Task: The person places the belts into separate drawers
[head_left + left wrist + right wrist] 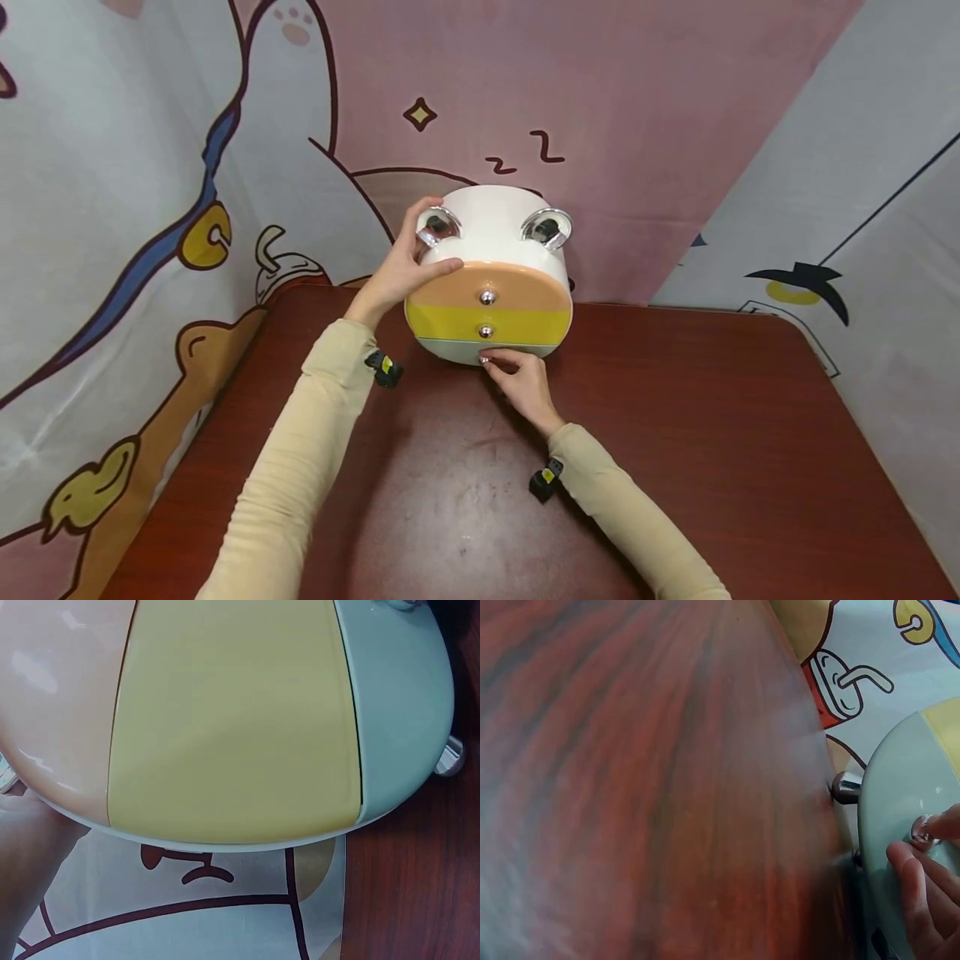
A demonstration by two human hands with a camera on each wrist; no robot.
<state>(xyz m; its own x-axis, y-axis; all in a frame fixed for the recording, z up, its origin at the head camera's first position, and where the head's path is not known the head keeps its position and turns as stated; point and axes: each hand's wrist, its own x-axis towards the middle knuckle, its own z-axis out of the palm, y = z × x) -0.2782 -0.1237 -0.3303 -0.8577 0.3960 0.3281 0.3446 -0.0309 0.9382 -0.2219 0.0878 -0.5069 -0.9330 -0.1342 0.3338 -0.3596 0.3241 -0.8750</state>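
Note:
A small rounded drawer cabinet (pixel 495 229) with a white shell stands at the back of the table. Its front has an orange drawer (pixel 450 292), a yellow drawer (pixel 525 325) and a pale green drawer (pixel 442 348), top to bottom, all flush. My left hand (pixel 401 271) grips the cabinet's upper left side, thumb on the front's top edge, other fingers around the left chrome ring (pixel 438 225). At the green drawer, my right hand (pixel 525 385) pinches the small silver knob (pixel 922 829) between thumb and finger. The left wrist view shows the yellow front close up.
The cabinet stands on a dark red-brown wooden table (pixel 675 433), on short chrome feet (pixel 847 787). A second chrome ring (pixel 547 227) sits on its top right. Behind rises a pink and white cartoon-printed cloth (pixel 600 108), close to the cabinet's back.

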